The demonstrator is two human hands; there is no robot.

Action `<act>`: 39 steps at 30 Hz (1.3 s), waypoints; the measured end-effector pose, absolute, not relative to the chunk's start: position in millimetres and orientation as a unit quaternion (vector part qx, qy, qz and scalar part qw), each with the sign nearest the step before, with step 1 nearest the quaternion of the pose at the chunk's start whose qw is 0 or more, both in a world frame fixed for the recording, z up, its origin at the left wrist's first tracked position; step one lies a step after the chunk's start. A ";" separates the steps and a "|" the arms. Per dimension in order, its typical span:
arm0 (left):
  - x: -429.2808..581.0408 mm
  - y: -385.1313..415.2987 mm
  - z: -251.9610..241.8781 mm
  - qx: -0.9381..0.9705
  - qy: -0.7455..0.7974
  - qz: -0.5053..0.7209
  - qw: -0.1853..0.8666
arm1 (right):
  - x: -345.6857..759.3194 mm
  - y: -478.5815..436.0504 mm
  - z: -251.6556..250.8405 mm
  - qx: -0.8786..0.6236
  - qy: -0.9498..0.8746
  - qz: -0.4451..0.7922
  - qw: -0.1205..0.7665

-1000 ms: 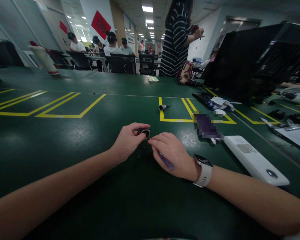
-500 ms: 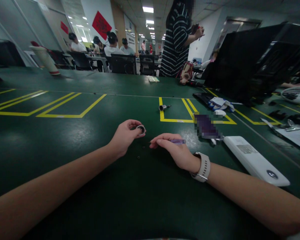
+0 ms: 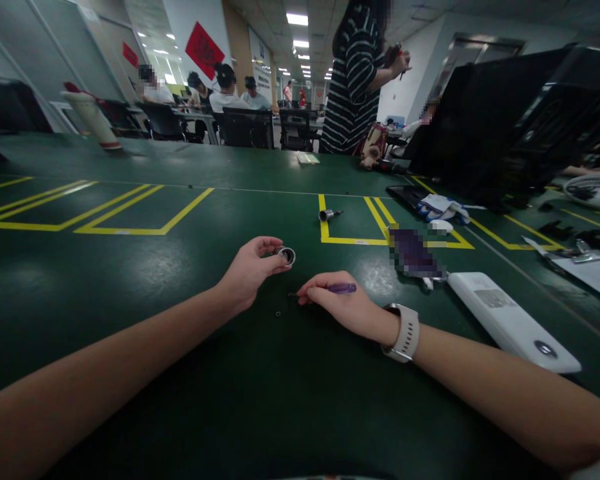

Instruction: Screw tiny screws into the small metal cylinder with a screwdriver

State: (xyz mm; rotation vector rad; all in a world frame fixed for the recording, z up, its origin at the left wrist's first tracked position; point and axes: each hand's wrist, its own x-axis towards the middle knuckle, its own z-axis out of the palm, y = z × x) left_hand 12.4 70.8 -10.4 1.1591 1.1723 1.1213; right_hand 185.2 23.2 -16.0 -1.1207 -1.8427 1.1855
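Observation:
Between thumb and fingers, my left hand (image 3: 250, 270) holds a metal ring-shaped part (image 3: 287, 256), its round opening facing me. My right hand (image 3: 337, 300) is closed on a screwdriver with a purple, see-through handle (image 3: 343, 289). The screwdriver's thin tip points left, down at the table beside a small dark piece (image 3: 291, 295); whether they touch is too small to tell. Another tiny dark ring (image 3: 278, 314) lies on the green table (image 3: 260, 400) nearer to me. A metal cylinder with a thin shaft (image 3: 326, 215) lies farther back by the yellow tape.
At the right are a blurred-out phone (image 3: 414, 253), a white power bank (image 3: 513, 321), a blue-and-white cloth (image 3: 443, 208) and a clipboard (image 3: 595, 270). A black monitor (image 3: 490, 127) stands behind them. A person in a striped top (image 3: 353, 87) stands beyond the table.
My right hand has shifted slightly left and down, bringing the screwdriver tip to the small dark piece. The ring-shaped part in my left hand has moved slightly right and turned.

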 end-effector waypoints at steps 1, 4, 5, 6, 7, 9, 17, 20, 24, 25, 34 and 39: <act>12.7 70.6 -10.1 0.487 0.495 0.473 0.543 | 186.2 23.1 -15.2 -0.437 -0.715 0.439 0.324; 13.7 69.8 -9.1 0.487 0.495 0.472 0.543 | 188.8 22.1 -14.4 -0.450 -0.735 0.408 0.301; 13.9 69.6 -8.9 0.489 0.492 0.473 0.543 | 189.0 21.4 -14.6 -0.449 -0.744 0.395 0.298; 14.0 69.4 -8.9 0.491 0.488 0.475 0.543 | 188.7 20.6 -15.2 -0.444 -0.755 0.375 0.302; 13.9 69.4 -9.1 0.494 0.484 0.476 0.543 | 188.1 19.7 -15.9 -0.435 -0.771 0.349 0.309; 13.3 69.6 -9.8 0.499 0.482 0.474 0.542 | 186.3 18.2 -17.9 -0.408 -0.801 0.291 0.327; 12.9 68.8 -12.5 0.523 0.483 0.453 0.536 | 187.8 16.5 -21.9 -0.344 -0.813 0.177 0.436; 15.2 64.9 -9.7 0.530 0.488 0.447 0.530 | 187.8 17.3 -23.0 -0.319 -0.822 0.146 0.450; 17.7 58.6 -4.5 0.546 0.493 0.433 0.521 | 186.1 17.5 -22.8 -0.316 -0.830 0.134 0.440; 18.0 57.4 -3.7 0.553 0.492 0.430 0.517 | 185.8 17.3 -22.5 -0.317 -0.831 0.130 0.438; 17.6 54.5 -1.8 0.590 0.491 0.424 0.480 | 185.3 14.9 -23.9 -0.343 -0.853 0.086 0.384; 18.4 55.9 -2.7 0.578 0.504 0.432 0.474 | 184.9 13.1 -22.6 -0.332 -0.859 0.081 0.381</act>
